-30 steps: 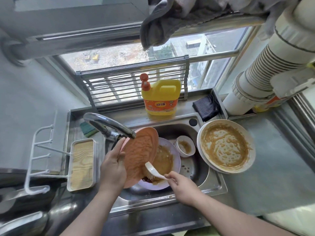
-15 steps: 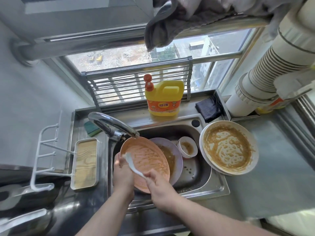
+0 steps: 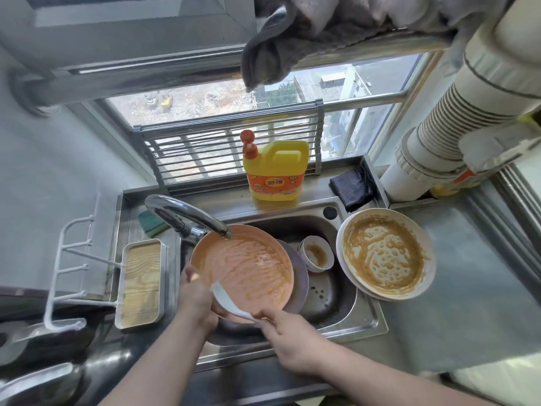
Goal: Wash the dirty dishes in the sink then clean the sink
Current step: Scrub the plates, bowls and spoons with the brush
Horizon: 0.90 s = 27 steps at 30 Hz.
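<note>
A pink plate [image 3: 246, 268] smeared with brown sauce is held over the steel sink [image 3: 363, 320], under the faucet spout [image 3: 187, 215]. My left hand [image 3: 196, 303] grips the plate's near-left rim. My right hand [image 3: 289, 338] holds the handle of a white brush [image 3: 228, 300], whose head lies on the plate's near edge. Beneath the pink plate lies a purple plate [image 3: 300, 285]. A small dirty white bowl [image 3: 316, 253] sits in the sink. A large dirty white plate [image 3: 383, 253] rests on the sink's right rim.
A yellow detergent bottle [image 3: 275, 171] stands behind the sink, with a dark cloth [image 3: 351, 187] to its right. A green sponge [image 3: 150, 222] and a wood-lined tray [image 3: 142, 284] lie left of the faucet. A white rack [image 3: 67, 273] stands further left. White pipes [image 3: 439, 127] rise at right.
The pink plate went from tilted upright to nearly flat under the spout. My right hand brought the brush from the purple plate onto the pink plate's near edge.
</note>
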Tool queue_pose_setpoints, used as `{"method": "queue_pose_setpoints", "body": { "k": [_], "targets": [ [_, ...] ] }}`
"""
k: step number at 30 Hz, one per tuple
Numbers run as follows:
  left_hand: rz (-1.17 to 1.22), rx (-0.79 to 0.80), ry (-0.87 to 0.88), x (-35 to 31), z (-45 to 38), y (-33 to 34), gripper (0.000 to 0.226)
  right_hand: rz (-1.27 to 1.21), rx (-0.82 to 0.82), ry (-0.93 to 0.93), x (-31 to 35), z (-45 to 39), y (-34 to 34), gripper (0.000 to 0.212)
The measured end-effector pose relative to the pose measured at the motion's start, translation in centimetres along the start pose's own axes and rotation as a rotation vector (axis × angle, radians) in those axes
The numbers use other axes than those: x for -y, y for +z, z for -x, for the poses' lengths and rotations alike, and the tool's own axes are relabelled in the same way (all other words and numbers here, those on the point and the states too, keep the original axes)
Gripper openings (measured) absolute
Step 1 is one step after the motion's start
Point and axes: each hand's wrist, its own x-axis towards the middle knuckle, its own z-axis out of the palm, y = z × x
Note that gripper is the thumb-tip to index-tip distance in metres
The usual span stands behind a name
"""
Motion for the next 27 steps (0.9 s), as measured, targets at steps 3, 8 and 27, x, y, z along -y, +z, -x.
{"method": "queue_pose_setpoints", "body": {
  "k": [3, 8, 27],
  "targets": [
    [-0.048, 0.035, 0.018, -0.7, -0.7, -1.1, 0.039, 0.347, 0.055, 0.022, -3.2, 1.8, -4.5, 0.021],
    [-0.085, 0.050, 0.005, -0.7, -0.4, -1.9, 0.025, 0.671, -0.063, 0.157, -5.4, -1.0, -9.7, 0.021],
    [-0.069, -0.052, 0.033, 0.1, 2.1, 1.2, 0.036, 0.154, -0.047, 0.133, -1.7, 0.7, 0.4, 0.020]
  ]
}}
